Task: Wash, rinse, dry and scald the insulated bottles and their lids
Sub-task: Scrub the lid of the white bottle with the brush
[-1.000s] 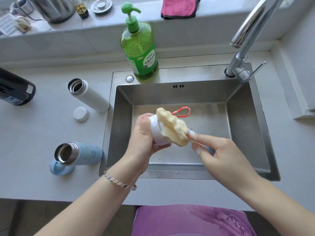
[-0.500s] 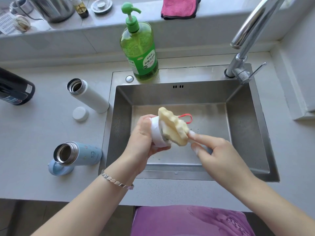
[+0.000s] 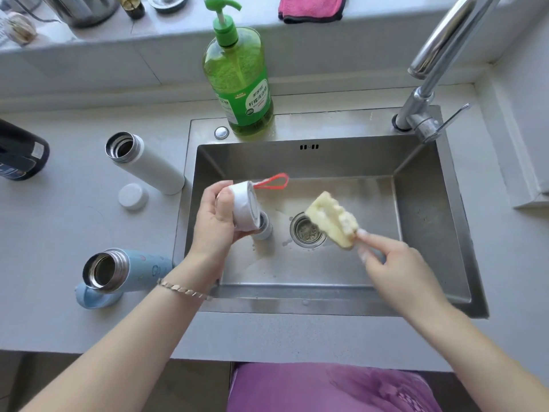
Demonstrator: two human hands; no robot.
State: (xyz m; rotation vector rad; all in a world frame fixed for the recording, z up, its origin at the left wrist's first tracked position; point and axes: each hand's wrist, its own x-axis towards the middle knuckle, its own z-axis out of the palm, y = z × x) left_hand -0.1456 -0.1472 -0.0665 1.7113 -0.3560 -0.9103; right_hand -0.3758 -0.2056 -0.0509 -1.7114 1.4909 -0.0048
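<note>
Over the steel sink (image 3: 430, 203), my left hand (image 3: 212, 221) grips a white lid (image 3: 246, 208) with a red loop (image 3: 271, 181) on it. My right hand (image 3: 395, 263) holds a yellow sponge brush (image 3: 331, 220) by its handle, apart from the lid and above the drain (image 3: 306, 230). A grey piece (image 3: 264, 228) stands on the sink floor below the lid. A white bottle (image 3: 145, 162) and a blue bottle (image 3: 118, 270) lie open on the counter to the left. A small white cap (image 3: 133, 196) sits between them, and a blue lid (image 3: 95, 298) lies under the blue bottle's mouth.
A green dish soap pump bottle (image 3: 237, 81) stands behind the sink. The tap (image 3: 430, 72) rises at the back right. A pink cloth (image 3: 312, 8) and a metal kettle (image 3: 86, 8) sit on the sill. A dark bottle (image 3: 20, 153) lies at far left.
My right hand has pulled the sponge brush away from the lid to the right. My left hand has shifted left with the lid, uncovering the drain and the grey piece.
</note>
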